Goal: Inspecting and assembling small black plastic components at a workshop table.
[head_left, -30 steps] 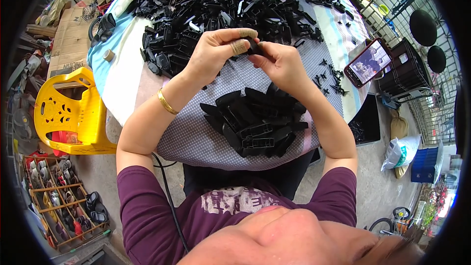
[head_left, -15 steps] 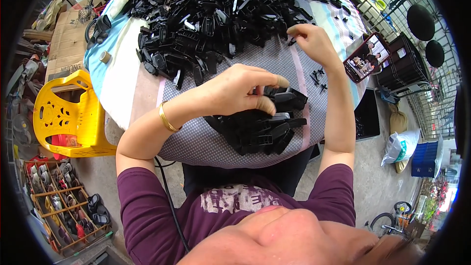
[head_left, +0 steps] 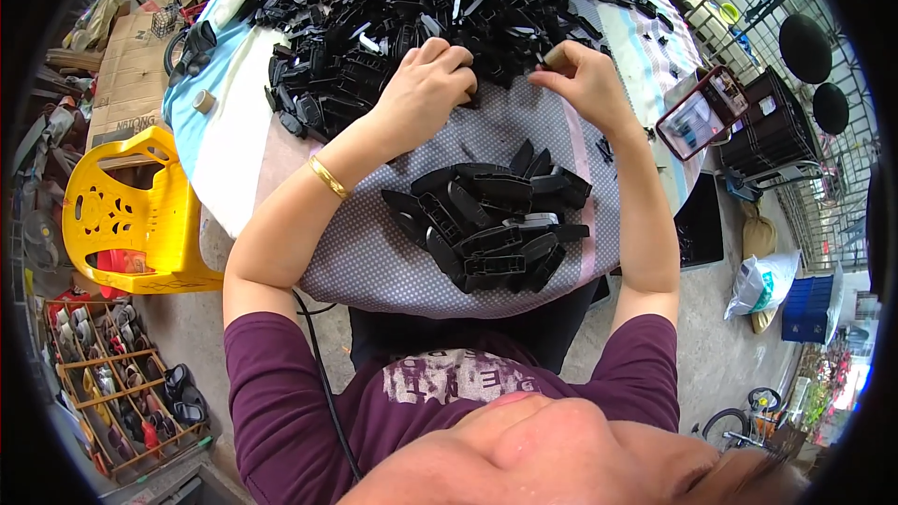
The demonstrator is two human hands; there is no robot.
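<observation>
A large heap of black plastic parts (head_left: 365, 47) covers the far side of the cloth-covered table. My left hand (head_left: 426, 93) is at the heap's near edge, fingers curled inward; whatever they close on is hidden, though black parts show beside the fingertips. To its right, my right hand (head_left: 587, 84) has thumb and forefinger drawn close together at the heap's edge. The dark parts behind hide what lies between those tips. Nearer me, a smaller group of long, curved black plastic parts (head_left: 491, 224) lies loosely stacked, with a shiny grey face on one.
A phone (head_left: 702, 112) with a lit screen stands at the table's right edge. Small black pieces (head_left: 605, 150) lie by my right forearm. On the left are a roll of tape (head_left: 203, 102), a yellow chair (head_left: 122, 215) and a shoe rack (head_left: 122, 383).
My left hand has moved from above the near group to the heap, uncovering that group. My right hand has shifted slightly left and no longer shows the small black piece.
</observation>
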